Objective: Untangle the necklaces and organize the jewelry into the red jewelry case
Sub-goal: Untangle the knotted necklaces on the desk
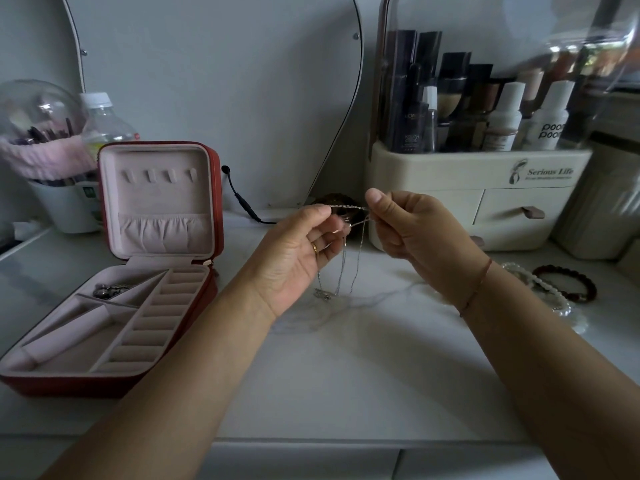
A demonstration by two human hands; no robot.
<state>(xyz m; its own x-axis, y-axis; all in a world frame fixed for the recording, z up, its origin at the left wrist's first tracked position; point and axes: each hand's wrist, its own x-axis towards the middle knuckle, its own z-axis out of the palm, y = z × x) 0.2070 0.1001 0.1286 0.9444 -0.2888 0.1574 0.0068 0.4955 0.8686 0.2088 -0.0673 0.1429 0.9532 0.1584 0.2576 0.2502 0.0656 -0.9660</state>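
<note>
Both hands are up over the middle of the white marbled worktop (pixel 346 375), and between them hang the thin silver chain necklaces (pixel 341 271). The left hand (pixel 298 251) has its grip pinched on one end of a short taut run of chain. The right hand (pixel 412 230) has its grip pinched on the other end, thumb on top. Held apart like that, I'd say it's to pull one strand straight and see where it crosses the rest. Everything else drops in loose loops below the fingers, with a small pendant (pixel 322 294) dangling low; whether it touches the surface I can't tell. Off to the left, well apart from the hands, the red zip-up jewelry case with pink lining (pixel 217 202) stands open with its lid upright. A small dark metal piece (pixel 109 290) sits in one rear compartment. Over on the right, a dark red bead bracelet (pixel 561 270) and a white pearl bracelet (pixel 550 292) lie near the cream cosmetics organiser (pixel 450 174), waiting their turn. What's in the way, as I read it, is the tangle itself. The black cable (pixel 242 202) sits back behind, just beside the case lid.
</note>
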